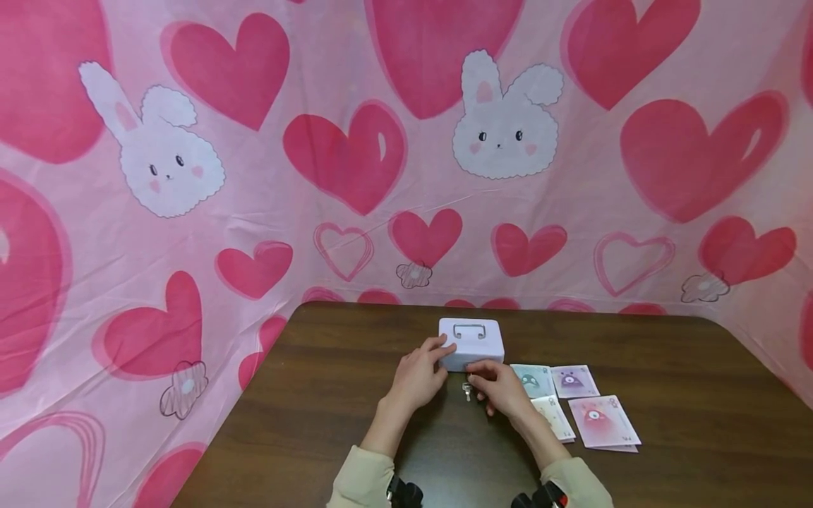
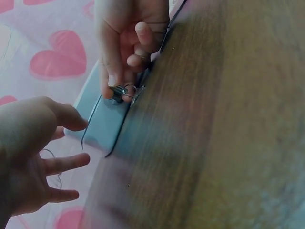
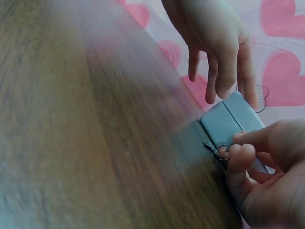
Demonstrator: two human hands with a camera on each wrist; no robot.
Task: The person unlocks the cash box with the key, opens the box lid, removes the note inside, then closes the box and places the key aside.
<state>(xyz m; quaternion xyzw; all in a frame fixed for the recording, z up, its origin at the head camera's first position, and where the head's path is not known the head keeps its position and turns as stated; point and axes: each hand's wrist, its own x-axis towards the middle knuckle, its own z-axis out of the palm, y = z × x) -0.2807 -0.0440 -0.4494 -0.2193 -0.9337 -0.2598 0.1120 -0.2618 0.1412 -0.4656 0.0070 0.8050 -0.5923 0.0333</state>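
Note:
A white cash box (image 1: 485,347) with a folding metal handle (image 1: 468,330) on its lid stands toward the back of the table. My left hand (image 1: 416,379) lies at the box's left front, fingers extended over the lid and thumb near its front edge. At the front face, my right hand (image 1: 502,389) pinches a key (image 2: 117,89) between thumb and finger, right at the box. From its ring hangs a second small key (image 1: 467,391), which also shows in the right wrist view as a dangling key (image 3: 208,146). The keyhole is hidden by the fingers.
Right of the box lie play-money notes with cartoon creatures: a green one (image 1: 535,379), a purple one (image 1: 574,381), a pale yellow one (image 1: 555,418) and a pink stack (image 1: 602,422). A pink heart-and-rabbit cloth (image 1: 432,176) hangs behind the brown wooden table (image 1: 699,395).

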